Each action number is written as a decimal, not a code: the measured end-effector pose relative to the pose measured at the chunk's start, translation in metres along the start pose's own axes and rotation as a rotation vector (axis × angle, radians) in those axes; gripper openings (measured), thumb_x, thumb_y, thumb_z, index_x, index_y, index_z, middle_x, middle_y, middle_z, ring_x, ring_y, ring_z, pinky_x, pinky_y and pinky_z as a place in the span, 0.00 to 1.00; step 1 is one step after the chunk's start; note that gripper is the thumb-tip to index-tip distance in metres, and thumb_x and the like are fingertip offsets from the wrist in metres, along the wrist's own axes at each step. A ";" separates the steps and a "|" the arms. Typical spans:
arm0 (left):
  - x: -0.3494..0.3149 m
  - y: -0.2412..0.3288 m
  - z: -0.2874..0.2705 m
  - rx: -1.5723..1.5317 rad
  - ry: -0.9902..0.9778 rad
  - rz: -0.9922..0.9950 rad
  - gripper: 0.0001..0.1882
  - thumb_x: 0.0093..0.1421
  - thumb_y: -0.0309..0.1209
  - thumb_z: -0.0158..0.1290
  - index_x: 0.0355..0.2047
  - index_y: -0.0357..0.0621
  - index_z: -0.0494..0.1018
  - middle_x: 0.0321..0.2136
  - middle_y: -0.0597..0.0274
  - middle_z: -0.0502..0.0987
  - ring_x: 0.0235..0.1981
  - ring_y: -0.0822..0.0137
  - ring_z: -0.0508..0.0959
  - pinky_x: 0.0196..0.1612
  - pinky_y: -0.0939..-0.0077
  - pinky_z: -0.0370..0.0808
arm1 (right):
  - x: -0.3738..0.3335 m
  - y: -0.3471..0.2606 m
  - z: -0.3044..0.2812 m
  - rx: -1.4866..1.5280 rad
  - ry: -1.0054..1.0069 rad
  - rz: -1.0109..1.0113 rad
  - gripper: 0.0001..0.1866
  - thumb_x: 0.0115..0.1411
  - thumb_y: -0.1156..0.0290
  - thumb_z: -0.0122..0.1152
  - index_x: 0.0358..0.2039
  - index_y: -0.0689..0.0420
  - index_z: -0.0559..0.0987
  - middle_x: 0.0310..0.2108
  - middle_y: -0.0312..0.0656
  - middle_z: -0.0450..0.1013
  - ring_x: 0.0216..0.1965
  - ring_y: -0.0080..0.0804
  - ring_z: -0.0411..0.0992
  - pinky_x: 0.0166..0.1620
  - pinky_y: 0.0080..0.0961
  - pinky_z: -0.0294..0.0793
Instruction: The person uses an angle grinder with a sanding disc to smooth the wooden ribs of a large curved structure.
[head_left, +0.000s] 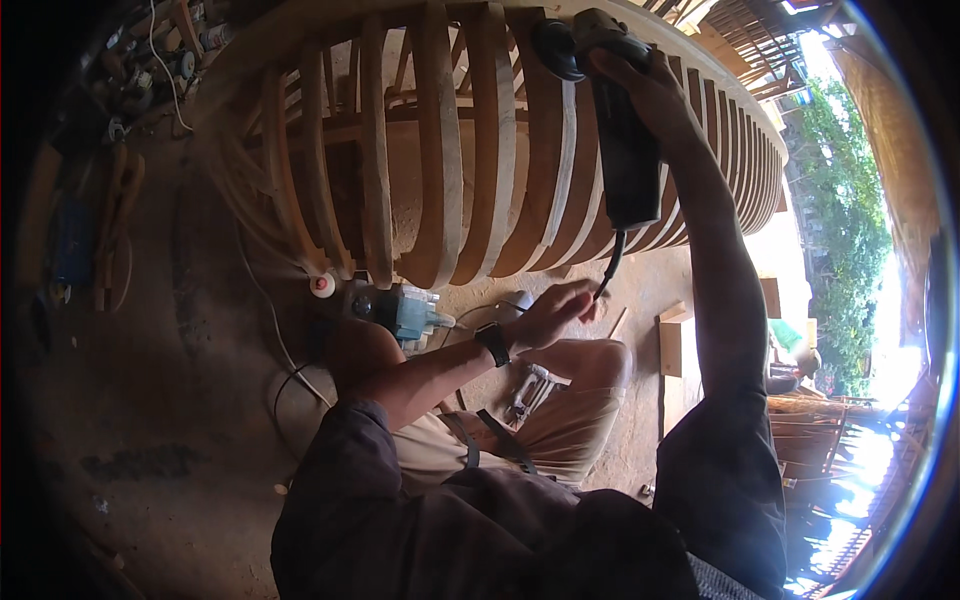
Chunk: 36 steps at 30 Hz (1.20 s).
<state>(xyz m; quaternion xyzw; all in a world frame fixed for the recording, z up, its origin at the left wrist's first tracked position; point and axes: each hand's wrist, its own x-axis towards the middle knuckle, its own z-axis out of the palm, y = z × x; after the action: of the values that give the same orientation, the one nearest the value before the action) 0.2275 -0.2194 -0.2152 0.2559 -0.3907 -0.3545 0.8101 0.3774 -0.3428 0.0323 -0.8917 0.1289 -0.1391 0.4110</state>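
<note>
Right fingers: are clamping round the grinder near its head, probably for steadying its weight.
Left fingers: are curling loosely, slightly apart, at the cord; whether they are pinching it, I cannot tell.
Cord: is hanging below the right fingers, perhaps being guided away from the disc.
Disc: is sitting just left of the right fingers, by the wooden ribs.
Ribs: are spreading to both sides of those fingers.
</note>
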 end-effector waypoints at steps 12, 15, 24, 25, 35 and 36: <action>0.129 0.109 0.007 -0.037 0.515 -0.014 0.25 0.68 0.45 0.56 0.53 0.37 0.69 0.37 0.66 0.79 0.35 0.79 0.79 0.37 0.83 0.77 | 0.000 0.031 -0.014 -0.055 0.015 -0.083 0.46 0.52 0.49 0.73 0.56 0.72 0.62 0.47 0.54 0.74 0.47 0.39 0.77 0.48 0.30 0.77; 0.144 0.123 0.002 -0.112 0.618 0.016 0.23 0.66 0.43 0.59 0.50 0.37 0.71 0.34 0.67 0.79 0.31 0.79 0.78 0.35 0.82 0.77 | 0.005 0.000 0.002 -0.114 0.003 -0.088 0.45 0.52 0.49 0.74 0.55 0.71 0.63 0.47 0.54 0.74 0.47 0.38 0.77 0.47 0.31 0.78; 0.154 0.119 0.000 -0.209 0.580 0.198 0.19 0.65 0.43 0.58 0.43 0.38 0.77 0.29 0.68 0.78 0.28 0.79 0.76 0.33 0.79 0.73 | 0.024 0.014 -0.003 -0.055 -0.052 -0.053 0.46 0.49 0.47 0.75 0.56 0.69 0.66 0.47 0.52 0.74 0.48 0.37 0.77 0.48 0.33 0.79; 0.151 0.118 0.004 -0.195 0.621 0.186 0.19 0.66 0.43 0.58 0.42 0.38 0.77 0.29 0.67 0.79 0.28 0.78 0.77 0.33 0.79 0.73 | 0.021 0.018 -0.003 -0.053 -0.051 -0.051 0.46 0.49 0.47 0.75 0.56 0.69 0.66 0.47 0.52 0.74 0.48 0.37 0.77 0.48 0.33 0.79; 0.122 0.095 0.035 0.046 0.715 0.039 0.23 0.65 0.43 0.59 0.49 0.35 0.72 0.33 0.64 0.80 0.32 0.77 0.79 0.36 0.80 0.77 | -0.033 0.019 -0.013 -0.186 0.011 0.006 0.43 0.51 0.51 0.75 0.55 0.69 0.67 0.46 0.53 0.75 0.48 0.39 0.77 0.51 0.30 0.76; 0.129 0.100 0.026 -0.007 0.680 0.086 0.23 0.65 0.43 0.59 0.49 0.35 0.72 0.33 0.64 0.80 0.32 0.76 0.79 0.37 0.80 0.77 | -0.021 0.015 -0.009 -0.126 0.002 -0.032 0.43 0.51 0.51 0.76 0.55 0.70 0.66 0.45 0.53 0.75 0.48 0.37 0.77 0.49 0.29 0.77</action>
<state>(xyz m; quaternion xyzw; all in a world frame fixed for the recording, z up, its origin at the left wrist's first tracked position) 0.3012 -0.2612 -0.0725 0.3399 -0.1074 -0.2158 0.9090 0.3528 -0.3510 0.0231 -0.9176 0.1233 -0.1383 0.3517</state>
